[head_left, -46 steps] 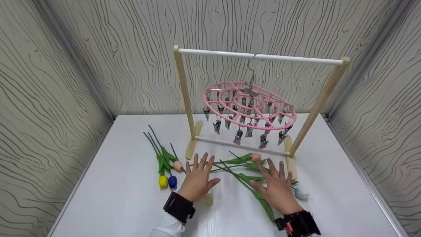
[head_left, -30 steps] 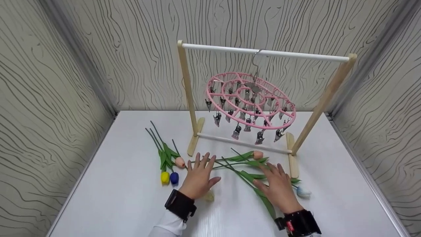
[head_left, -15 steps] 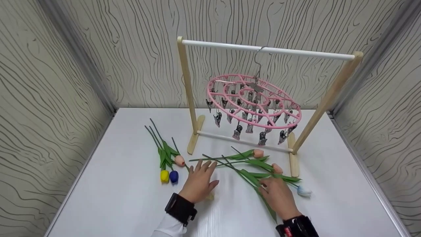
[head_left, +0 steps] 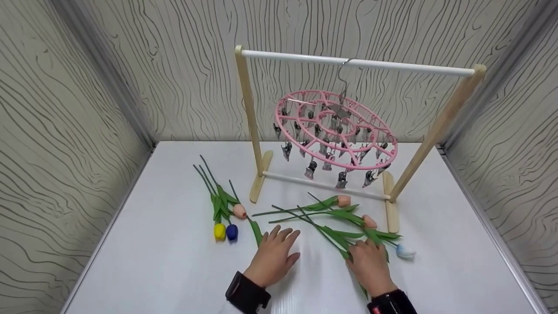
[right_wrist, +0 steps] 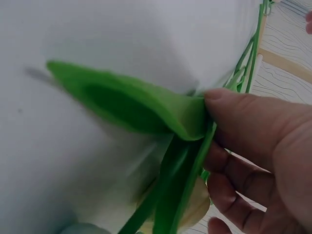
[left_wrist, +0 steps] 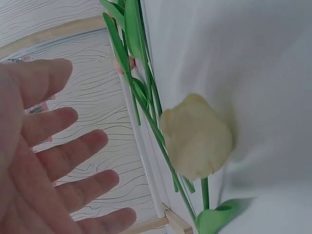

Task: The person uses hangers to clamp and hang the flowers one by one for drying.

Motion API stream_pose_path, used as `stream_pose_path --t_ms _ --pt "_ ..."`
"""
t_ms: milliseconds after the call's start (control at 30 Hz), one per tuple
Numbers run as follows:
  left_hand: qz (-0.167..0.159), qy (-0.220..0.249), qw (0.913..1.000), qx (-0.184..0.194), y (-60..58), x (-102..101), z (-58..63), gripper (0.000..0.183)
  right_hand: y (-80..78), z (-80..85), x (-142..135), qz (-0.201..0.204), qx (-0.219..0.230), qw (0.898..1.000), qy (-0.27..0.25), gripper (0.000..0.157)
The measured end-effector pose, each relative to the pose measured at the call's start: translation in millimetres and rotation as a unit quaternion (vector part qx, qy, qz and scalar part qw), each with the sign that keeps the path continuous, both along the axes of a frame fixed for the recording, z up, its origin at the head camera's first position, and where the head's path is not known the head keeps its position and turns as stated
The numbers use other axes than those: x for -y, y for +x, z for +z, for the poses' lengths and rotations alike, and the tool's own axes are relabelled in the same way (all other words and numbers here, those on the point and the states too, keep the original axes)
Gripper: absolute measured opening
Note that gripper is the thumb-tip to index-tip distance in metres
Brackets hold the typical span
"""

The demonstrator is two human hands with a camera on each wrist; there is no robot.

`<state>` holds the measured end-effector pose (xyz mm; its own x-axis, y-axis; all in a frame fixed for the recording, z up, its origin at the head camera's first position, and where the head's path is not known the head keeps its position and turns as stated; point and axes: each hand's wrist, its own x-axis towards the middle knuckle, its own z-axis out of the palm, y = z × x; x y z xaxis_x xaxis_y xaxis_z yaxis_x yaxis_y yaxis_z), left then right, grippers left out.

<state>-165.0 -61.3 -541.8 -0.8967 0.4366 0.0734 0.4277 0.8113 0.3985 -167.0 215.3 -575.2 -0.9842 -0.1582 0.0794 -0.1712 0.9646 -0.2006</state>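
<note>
My right hand [head_left: 370, 266] pinches an artificial tulip [head_left: 324, 235] by its stem and leaf base. In the right wrist view its thumb presses beside a broad green leaf [right_wrist: 126, 100], and the other fingers curl behind the stem. A pale yellow bloom [right_wrist: 197, 207] shows behind the leaves there. Fingers spread and holding nothing, my left hand [head_left: 273, 259] hovers over a cream tulip [left_wrist: 197, 139], whose bloom it hides in the head view. Around the right hand lie peach tulips [head_left: 344, 200] and a pale blue one [head_left: 405, 251].
Behind the flowers stands a wooden rack [head_left: 249, 109] with a white top bar [head_left: 305, 57]. From it hangs a tilted pink round hanger [head_left: 301, 150] with many metal clips. A yellow tulip [head_left: 219, 232], a blue tulip [head_left: 232, 233] and another peach tulip [head_left: 239, 211] lie left on the white table [head_left: 165, 261].
The right hand has gone from spread fingers to pinching a tulip stem, uncovering a peach bloom. My left hand has drawn back slightly toward me, still spread. The head view has shifted a little.
</note>
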Motion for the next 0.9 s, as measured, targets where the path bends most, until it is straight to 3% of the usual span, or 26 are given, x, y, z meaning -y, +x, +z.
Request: stream_pose_path --t_ms 133,267,400,667,800,900 --pt "-0.001 0.009 0.9999 0.012 4.7 -2 -3.5 0.05 2.1 -5.2 -2 -0.006 -0.02 1.0 -0.007 0.02" --pt "0.002 0.014 0.9995 0.029 6.6 -3 -6.5 0.048 4.0 -14.6 -10 -0.006 -0.077 0.997 -0.029 0.023" --pt "0.005 0.012 0.9996 0.026 7.5 -3 -8.6 0.047 8.3 -7.0 -15 -0.013 -0.106 0.993 -0.044 0.02" --pt "0.004 0.023 0.9997 0.001 6.1 2 -7.0 0.036 18.2 28.0 -35 -0.031 -0.002 0.997 -0.075 0.015" --pt "-0.008 0.042 0.9991 0.0 5.9 2 -4.5 0.026 25.9 36.4 -45 -0.039 0.02 0.995 -0.091 0.018" --pt "-0.013 0.079 0.9965 0.022 6.8 1 -1.3 0.025 32.7 42.2 -47 -0.042 0.016 0.993 -0.111 0.021"
